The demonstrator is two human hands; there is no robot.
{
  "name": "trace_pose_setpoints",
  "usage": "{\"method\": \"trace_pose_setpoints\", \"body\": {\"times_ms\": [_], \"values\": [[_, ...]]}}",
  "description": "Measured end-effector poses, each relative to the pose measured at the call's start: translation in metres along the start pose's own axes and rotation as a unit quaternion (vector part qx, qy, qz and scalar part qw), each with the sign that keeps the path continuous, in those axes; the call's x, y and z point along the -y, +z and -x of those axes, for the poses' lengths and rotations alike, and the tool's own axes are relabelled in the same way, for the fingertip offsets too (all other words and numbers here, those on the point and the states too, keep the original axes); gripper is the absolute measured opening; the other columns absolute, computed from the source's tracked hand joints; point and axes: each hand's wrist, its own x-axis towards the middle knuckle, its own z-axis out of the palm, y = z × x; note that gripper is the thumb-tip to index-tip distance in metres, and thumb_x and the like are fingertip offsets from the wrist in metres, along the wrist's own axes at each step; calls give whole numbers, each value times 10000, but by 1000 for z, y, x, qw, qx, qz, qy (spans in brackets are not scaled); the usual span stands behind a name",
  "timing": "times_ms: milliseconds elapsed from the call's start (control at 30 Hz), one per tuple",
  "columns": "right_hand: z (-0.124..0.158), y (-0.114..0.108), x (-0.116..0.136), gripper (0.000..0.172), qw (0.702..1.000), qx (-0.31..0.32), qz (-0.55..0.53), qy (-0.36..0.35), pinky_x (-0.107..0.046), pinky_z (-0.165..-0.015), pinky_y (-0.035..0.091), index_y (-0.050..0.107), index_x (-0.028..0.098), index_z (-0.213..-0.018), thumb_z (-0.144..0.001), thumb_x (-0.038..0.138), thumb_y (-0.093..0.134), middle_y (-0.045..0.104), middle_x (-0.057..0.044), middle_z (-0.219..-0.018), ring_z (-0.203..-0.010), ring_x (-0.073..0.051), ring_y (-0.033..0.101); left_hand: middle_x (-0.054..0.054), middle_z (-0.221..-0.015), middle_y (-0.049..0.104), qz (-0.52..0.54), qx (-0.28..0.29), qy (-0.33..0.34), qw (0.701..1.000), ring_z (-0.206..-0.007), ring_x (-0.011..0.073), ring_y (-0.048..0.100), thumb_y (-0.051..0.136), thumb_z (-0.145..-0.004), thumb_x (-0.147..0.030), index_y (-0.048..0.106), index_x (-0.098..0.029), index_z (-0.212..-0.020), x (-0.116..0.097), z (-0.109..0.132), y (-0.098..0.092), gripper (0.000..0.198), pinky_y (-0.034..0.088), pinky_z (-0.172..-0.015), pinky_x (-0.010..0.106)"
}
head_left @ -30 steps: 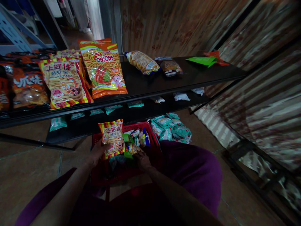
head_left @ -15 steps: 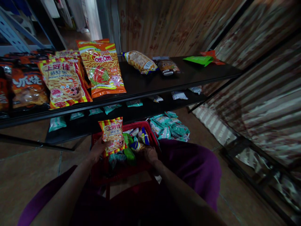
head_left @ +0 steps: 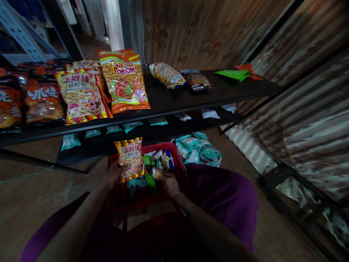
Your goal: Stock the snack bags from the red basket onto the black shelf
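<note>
My left hand (head_left: pixel 113 175) grips a red-and-yellow bag of prawn crackers (head_left: pixel 131 156) by its lower left side, upright over the left part of a red basket (head_left: pixel 180 171). Inside the basket, the fingers of my right hand (head_left: pixel 171 185) are closed on the right end of a small snack packet (head_left: pixel 155 173) with a clear front and a blue end; the fingertips are partly hidden. Around it lie green packets (head_left: pixel 151 182), a blue-and-yellow packet (head_left: pixel 167 159) and a dark teal packet (head_left: pixel 137 183).
A black shelf (head_left: pixel 169 103) crosses ahead, with larger prawn cracker bags (head_left: pixel 83 96), an orange snack bag (head_left: pixel 125 82) and black-and-orange bags (head_left: pixel 43 98) standing on it. Teal packets (head_left: pixel 197 147) are heaped right of the basket. A corrugated wall (head_left: pixel 308 98) rises at right.
My right hand has shifted slightly left and down in the basket, and the snack packet at its fingers has moved left with it. My left hand still holds the prawn crackers in about the same place.
</note>
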Motion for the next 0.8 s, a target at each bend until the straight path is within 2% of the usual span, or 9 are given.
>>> {"method": "trace_pose_setpoints", "body": {"times_ms": [100, 300, 533, 700, 800], "values": [[1, 5, -5, 314, 1000, 7, -2, 6, -304, -988, 327, 709, 147, -950, -850, 123, 413, 701, -103, -1030, -1015, -197, 599, 91, -1000, 730, -2, -10, -14, 1000, -873, 247, 699, 793, -609, -194, 549, -195, -1174, -4, 1, 1, 615, 573, -721, 338], [-5, 1, -16, 309, 997, -19, -17, 74, -317, -960, 347, 714, 119, -951, -859, 166, 422, 683, -142, -1054, -1014, -229, 586, 91, -973, 735, 5, -30, -36, 999, -882, 245, 697, 808, -596, -198, 560, -181, -1150, -17, 8, 13, 607, 565, -758, 342], [-12, -7, -16, 332, 986, -40, -89, 134, -307, -947, 395, 725, 186, -960, -838, 134, 421, 683, -96, -1101, -1037, -222, 590, 102, -995, 729, 12, 5, -39, 999, -896, 263, 693, 826, -577, -234, 532, -190, -1215, -19, 4, 24, 703, 556, -787, 383], [-14, -27, -6, 273, 971, -33, -189, 141, -329, -899, 453, 739, 186, -902, -840, 194, 473, 722, -105, -987, -947, -228, 649, 115, -1027, 721, 8, 29, -28, 999, -950, 276, 678, 822, -574, -231, 541, -160, -1212, -22, 8, 28, 701, 540, -845, 396], [-7, -49, 17, 368, 944, -41, -314, 89, -343, -910, 469, 681, 205, -1096, -905, 394, 430, 685, -102, -1119, -1018, -219, 639, 113, -1068, 710, 15, 74, -29, 997, -1012, 289, 654, 808, -591, -234, 537, -165, -1230, -24, 18, 34, 698, 517, -896, 420]]}}
